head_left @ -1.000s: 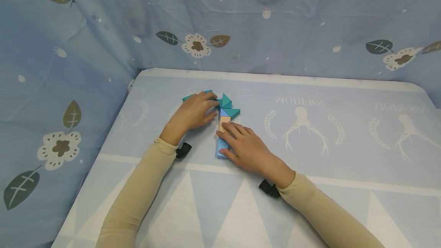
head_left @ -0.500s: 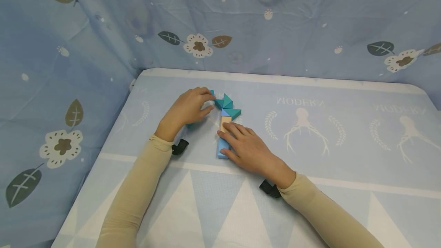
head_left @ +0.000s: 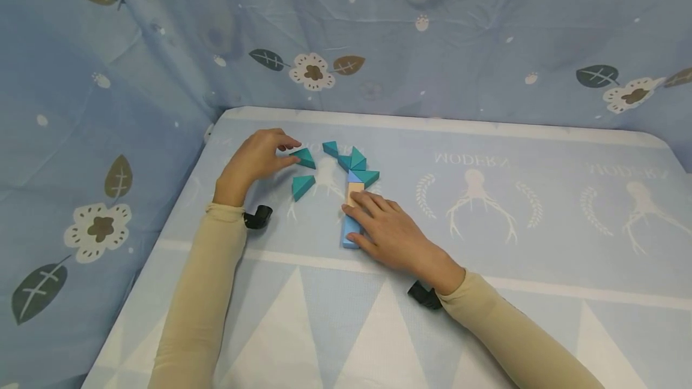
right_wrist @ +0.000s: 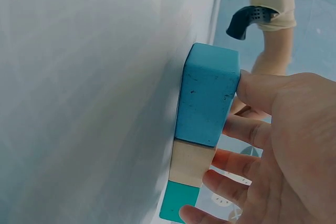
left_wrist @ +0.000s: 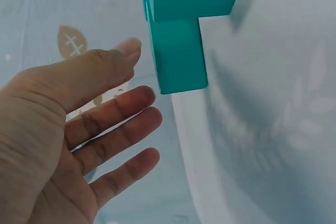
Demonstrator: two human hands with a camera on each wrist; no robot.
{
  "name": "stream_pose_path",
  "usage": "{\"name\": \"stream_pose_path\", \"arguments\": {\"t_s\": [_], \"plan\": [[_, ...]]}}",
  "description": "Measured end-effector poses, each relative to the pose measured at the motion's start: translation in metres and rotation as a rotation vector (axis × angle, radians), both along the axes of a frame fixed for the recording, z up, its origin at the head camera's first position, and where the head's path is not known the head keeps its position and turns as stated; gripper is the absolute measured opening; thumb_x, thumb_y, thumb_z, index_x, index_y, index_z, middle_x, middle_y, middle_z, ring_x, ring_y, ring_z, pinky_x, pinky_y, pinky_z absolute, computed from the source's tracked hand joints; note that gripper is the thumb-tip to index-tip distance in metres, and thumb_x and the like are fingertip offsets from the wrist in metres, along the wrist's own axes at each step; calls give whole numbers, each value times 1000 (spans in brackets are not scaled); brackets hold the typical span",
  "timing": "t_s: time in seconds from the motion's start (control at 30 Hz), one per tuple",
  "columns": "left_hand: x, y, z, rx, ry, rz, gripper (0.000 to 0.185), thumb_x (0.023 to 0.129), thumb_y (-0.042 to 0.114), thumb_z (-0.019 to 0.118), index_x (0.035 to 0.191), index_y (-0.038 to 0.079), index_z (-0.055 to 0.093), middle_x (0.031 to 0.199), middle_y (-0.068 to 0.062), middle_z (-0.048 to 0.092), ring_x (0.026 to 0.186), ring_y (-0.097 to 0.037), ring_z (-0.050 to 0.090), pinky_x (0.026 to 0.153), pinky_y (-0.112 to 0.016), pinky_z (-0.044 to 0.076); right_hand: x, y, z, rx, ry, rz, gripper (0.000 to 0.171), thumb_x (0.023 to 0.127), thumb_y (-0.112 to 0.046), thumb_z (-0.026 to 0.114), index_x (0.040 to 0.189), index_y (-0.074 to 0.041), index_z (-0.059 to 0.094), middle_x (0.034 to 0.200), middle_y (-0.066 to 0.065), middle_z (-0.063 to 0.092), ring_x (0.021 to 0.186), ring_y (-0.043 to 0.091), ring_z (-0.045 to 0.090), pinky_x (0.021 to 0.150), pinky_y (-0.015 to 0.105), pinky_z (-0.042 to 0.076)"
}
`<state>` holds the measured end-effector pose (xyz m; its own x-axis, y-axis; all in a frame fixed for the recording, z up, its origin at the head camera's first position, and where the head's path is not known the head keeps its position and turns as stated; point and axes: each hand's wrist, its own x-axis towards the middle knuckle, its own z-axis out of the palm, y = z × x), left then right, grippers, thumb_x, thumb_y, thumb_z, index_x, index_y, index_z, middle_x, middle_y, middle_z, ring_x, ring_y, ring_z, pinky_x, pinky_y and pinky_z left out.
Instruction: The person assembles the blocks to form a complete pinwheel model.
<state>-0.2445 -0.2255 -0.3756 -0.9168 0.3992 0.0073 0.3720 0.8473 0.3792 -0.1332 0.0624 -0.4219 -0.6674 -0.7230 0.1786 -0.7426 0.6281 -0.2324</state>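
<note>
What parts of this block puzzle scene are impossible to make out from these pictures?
- Head view: the right hand covers most of the tan block and light blue block, so their full length is hidden.
- Head view: whether the left hand actually touches the teal triangle is too small to tell.
- Left wrist view: the teal blocks are cut off by the top edge.
- Right wrist view: the fingers hide the blocks' far side.

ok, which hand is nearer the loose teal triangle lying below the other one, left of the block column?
Left. The left hand sits just up-left of that teal triangle, touching the other triangle. The right hand rests on the block column, farther right.
</note>
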Motion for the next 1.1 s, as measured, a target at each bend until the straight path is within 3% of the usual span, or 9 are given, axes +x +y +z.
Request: {"name": "stream_pose_path", "arguments": {"t_s": [0.27, 0.57, 0.77, 1.1], "plan": [[-5, -1, -6, 27, -15, 4, 35, 80, 20, 73, 113, 9, 67, 95, -5, 63, 89, -22, 57, 78, -37, 45, -1, 0, -1, -3, -13, -7, 51, 94, -41, 49, 138, -15, 43, 141, 9, 35, 129, 24, 30, 97, 45, 33], [-7, 2, -13, 30, 22, 7, 37, 78, 23, 74, 112, 9, 68, 90, -4, 63, 83, -21, 56, 72, -34, 44, -1, 1, 0, -5, -21, -10, 51, 94, -40, 49, 138, -15, 43, 141, 10, 35, 129, 25, 30, 97, 46, 33], [-7, 4, -14, 31, 33, 5, 33, 78, 22, 75, 107, 8, 70, 88, -4, 63, 73, -17, 52, 64, -32, 41, -1, 0, 0, -3, -17, -10, 51, 94, -40, 49, 138, -15, 43, 141, 9, 35, 129, 25, 30, 97, 46, 33], [-5, 6, -16, 43, 34, -19, 34, 78, 25, 75, 107, 8, 70, 88, -4, 63, 72, -16, 53, 64, -32, 42, -1, -1, 0, 7, -21, -7, 52, 94, -41, 49, 138, -15, 43, 142, 10, 34, 130, 26, 30, 100, 45, 31]]}}
